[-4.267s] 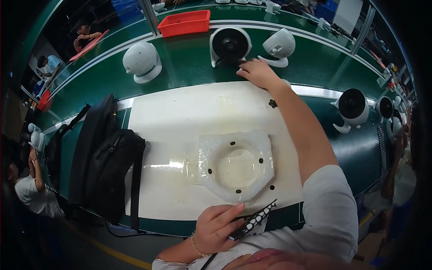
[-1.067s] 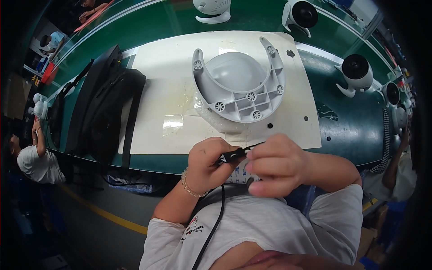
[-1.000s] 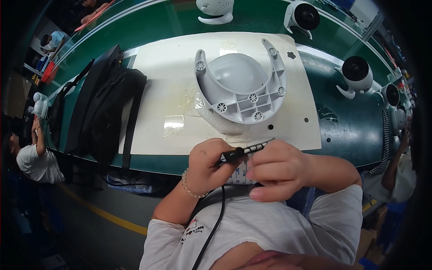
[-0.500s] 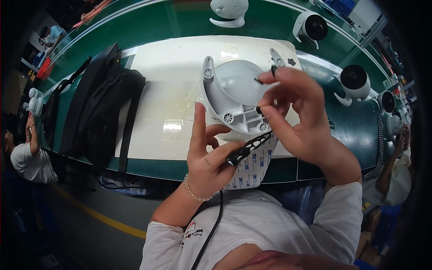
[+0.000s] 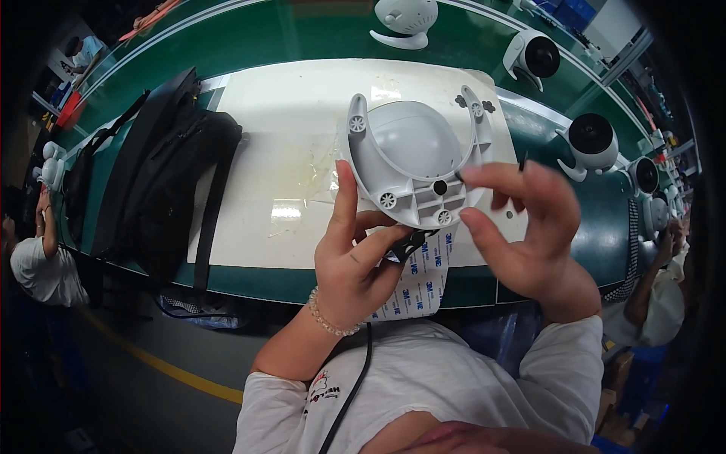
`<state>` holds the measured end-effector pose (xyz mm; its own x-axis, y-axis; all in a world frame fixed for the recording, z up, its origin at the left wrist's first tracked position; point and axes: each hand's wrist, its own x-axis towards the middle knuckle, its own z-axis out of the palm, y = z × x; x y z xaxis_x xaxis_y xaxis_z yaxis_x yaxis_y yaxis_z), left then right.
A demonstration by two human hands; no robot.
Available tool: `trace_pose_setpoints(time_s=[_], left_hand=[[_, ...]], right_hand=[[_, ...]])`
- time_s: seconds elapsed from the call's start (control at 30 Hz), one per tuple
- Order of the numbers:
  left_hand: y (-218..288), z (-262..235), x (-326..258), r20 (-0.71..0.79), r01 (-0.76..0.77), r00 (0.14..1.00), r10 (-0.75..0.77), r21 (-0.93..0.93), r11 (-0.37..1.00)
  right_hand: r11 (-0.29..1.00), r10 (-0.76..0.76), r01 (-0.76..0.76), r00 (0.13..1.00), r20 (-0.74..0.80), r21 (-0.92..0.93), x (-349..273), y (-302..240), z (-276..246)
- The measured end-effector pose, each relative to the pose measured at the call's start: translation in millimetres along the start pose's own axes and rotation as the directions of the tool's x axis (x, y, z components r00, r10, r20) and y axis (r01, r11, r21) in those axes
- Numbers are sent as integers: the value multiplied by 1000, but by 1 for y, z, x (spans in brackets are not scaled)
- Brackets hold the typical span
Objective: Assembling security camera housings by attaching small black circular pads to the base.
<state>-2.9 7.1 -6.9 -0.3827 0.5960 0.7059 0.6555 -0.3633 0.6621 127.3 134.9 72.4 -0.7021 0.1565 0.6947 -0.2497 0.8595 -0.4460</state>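
While left hand (image 5: 352,271) pinches black strip (image 5: 412,244) | right hand (image 5: 529,234) spread, fingers bent | beside white base (image 5: 396,183)

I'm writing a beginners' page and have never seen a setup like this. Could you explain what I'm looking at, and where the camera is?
There is no machine: a person works bare-handed, each hand acting as a grip. The view comes from a wide fisheye camera worn on the head, looking down, so straight edges curve. On the green bench lies a pale board, and over it a rounded white unit with its crescent-shaped base facing up. One black round pad sits on that base. A black bag lies to the left; other white units stand beyond. The left grip holds a black cut-out strip; a white, blue-printed sheet hangs just beneath. The right grip is open, with a small dark piece at a fingertip.
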Motion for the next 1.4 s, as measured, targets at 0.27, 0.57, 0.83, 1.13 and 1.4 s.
trace_pose_setpoints(time_s=[0.27,0.57,0.83,1.13,1.4], left_hand=[[1,1,0,-9,6,1000,-6,19,1000],[0,3,0,-31,6,999,-6,-8,1000],[5,3,1,-11,30,1000,-29,40,999],[-1,2,-5,-24,16,1000,-16,34,999],[0,-1,-3,39,23,999,-25,49,999]], right_hand=[[904,336,-339,940,58,261,-23,1,11],[971,-113,102,993,-39,-217,-20,7,12],[782,-109,280,941,320,-557,-11,-26,-3],[934,309,-312,950,-42,-173,-13,2,-27],[885,446,-444,895,18,141,-18,26,-13]])
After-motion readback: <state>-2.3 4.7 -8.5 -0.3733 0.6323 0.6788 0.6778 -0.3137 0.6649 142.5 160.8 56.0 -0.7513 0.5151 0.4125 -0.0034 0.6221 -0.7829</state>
